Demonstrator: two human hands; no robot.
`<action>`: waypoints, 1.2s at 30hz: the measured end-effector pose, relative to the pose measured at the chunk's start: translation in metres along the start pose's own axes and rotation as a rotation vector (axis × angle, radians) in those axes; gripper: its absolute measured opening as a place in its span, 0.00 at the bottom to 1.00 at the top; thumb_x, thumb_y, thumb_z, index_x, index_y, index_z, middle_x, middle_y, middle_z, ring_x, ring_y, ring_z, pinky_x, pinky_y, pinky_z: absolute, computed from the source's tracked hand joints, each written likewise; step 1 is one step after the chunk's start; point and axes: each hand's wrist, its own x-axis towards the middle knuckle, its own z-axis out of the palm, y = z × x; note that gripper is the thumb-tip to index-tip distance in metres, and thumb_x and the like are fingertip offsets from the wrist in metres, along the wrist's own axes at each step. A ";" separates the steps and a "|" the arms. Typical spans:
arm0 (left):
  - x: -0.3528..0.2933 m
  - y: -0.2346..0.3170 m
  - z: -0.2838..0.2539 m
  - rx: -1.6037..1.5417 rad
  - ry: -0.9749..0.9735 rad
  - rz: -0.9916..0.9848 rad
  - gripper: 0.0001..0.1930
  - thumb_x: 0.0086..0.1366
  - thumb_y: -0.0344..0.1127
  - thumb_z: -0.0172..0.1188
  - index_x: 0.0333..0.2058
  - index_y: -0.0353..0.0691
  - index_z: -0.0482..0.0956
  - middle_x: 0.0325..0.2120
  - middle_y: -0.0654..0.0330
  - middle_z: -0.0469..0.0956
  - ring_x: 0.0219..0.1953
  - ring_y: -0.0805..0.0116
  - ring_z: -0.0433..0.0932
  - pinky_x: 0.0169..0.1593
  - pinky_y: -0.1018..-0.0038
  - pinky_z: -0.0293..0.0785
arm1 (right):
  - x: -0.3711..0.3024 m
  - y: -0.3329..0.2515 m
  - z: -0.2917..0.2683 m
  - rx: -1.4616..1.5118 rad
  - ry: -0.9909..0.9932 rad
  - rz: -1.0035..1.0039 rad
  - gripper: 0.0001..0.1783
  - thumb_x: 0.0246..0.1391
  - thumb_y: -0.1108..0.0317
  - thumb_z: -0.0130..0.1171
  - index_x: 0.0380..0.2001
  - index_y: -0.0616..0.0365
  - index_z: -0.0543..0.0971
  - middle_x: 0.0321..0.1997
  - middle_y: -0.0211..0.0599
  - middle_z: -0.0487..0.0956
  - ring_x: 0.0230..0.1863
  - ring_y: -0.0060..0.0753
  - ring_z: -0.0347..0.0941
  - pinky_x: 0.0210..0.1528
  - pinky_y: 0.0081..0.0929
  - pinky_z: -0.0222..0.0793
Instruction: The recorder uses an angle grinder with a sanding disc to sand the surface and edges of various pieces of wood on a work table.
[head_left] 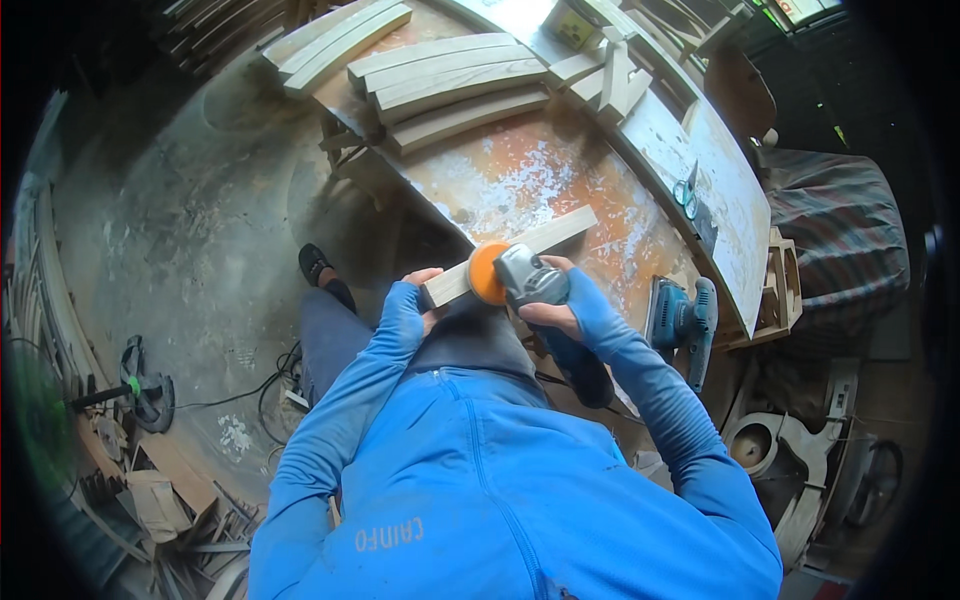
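Observation:
My left hand is closed round the near end of a pale wooden bar, which slants away over the edge of the worktable. In my right hand is an angle grinder with a grey head and a dark blue body. Its round orange disc lies against the bar, or just over it, and hides part of the wood. Fingers of the right hand wrap the grinder's body near its head. Where the bar's far end meets the tabletop, I cannot tell if it touches.
Several curved wooden pieces lie in rows on the paint-splashed worktable. A blue-green power sander rests at its right edge. Scissors lie on a white board. Wood scraps and a black cable are on the floor at left.

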 end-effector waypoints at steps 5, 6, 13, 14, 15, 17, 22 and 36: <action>-0.002 0.015 -0.001 0.008 0.016 0.007 0.30 0.51 0.21 0.73 0.54 0.42 0.76 0.46 0.53 0.77 0.50 0.57 0.76 0.58 0.66 0.69 | 0.014 -0.008 0.023 0.001 -0.108 -0.040 0.55 0.39 0.51 0.80 0.63 0.71 0.62 0.52 0.50 0.78 0.53 0.37 0.76 0.58 0.31 0.71; -0.002 0.013 -0.001 0.008 0.017 0.005 0.30 0.51 0.21 0.73 0.54 0.42 0.76 0.46 0.53 0.77 0.50 0.57 0.76 0.58 0.66 0.69 | 0.016 -0.009 0.026 0.008 -0.144 -0.052 0.55 0.39 0.50 0.80 0.63 0.70 0.62 0.52 0.50 0.78 0.53 0.37 0.76 0.58 0.31 0.72; -0.001 0.000 0.001 -0.040 0.038 -0.027 0.28 0.52 0.22 0.72 0.53 0.41 0.77 0.46 0.52 0.77 0.48 0.57 0.77 0.56 0.65 0.72 | 0.019 -0.016 0.031 -0.073 -0.161 -0.054 0.55 0.38 0.48 0.79 0.62 0.70 0.65 0.50 0.52 0.79 0.52 0.38 0.77 0.56 0.31 0.72; -0.001 -0.001 0.002 -0.034 0.050 -0.039 0.27 0.52 0.22 0.71 0.53 0.41 0.77 0.46 0.52 0.77 0.48 0.57 0.77 0.55 0.65 0.72 | 0.020 -0.015 0.030 -0.078 -0.155 -0.055 0.55 0.37 0.48 0.80 0.62 0.70 0.65 0.50 0.52 0.80 0.52 0.37 0.77 0.56 0.31 0.73; -0.002 -0.002 0.002 -0.035 0.045 -0.042 0.27 0.52 0.22 0.71 0.53 0.41 0.77 0.46 0.52 0.77 0.48 0.57 0.77 0.55 0.65 0.72 | 0.021 -0.015 0.028 -0.075 -0.153 -0.050 0.55 0.37 0.48 0.80 0.62 0.70 0.65 0.50 0.52 0.80 0.52 0.37 0.77 0.56 0.31 0.73; -0.002 -0.004 -0.001 -0.001 0.017 -0.047 0.27 0.55 0.19 0.69 0.53 0.38 0.75 0.45 0.57 0.79 0.48 0.67 0.77 0.55 0.70 0.73 | 0.020 -0.014 0.021 -0.053 -0.114 -0.020 0.55 0.37 0.51 0.80 0.62 0.69 0.64 0.49 0.50 0.80 0.52 0.35 0.77 0.56 0.30 0.72; 0.000 -0.014 -0.007 0.025 0.005 0.060 0.25 0.57 0.17 0.65 0.54 0.37 0.74 0.45 0.57 0.79 0.48 0.69 0.78 0.54 0.72 0.73 | 0.023 -0.006 -0.011 -0.010 -0.031 0.054 0.54 0.37 0.53 0.80 0.62 0.70 0.64 0.49 0.48 0.80 0.51 0.34 0.76 0.56 0.28 0.72; 0.002 -0.017 -0.015 0.101 -0.019 0.095 0.29 0.55 0.17 0.69 0.56 0.36 0.73 0.46 0.56 0.80 0.49 0.68 0.79 0.55 0.72 0.74 | 0.044 0.063 -0.142 0.026 0.378 0.133 0.30 0.43 0.59 0.76 0.45 0.67 0.77 0.33 0.39 0.84 0.29 0.29 0.80 0.34 0.25 0.77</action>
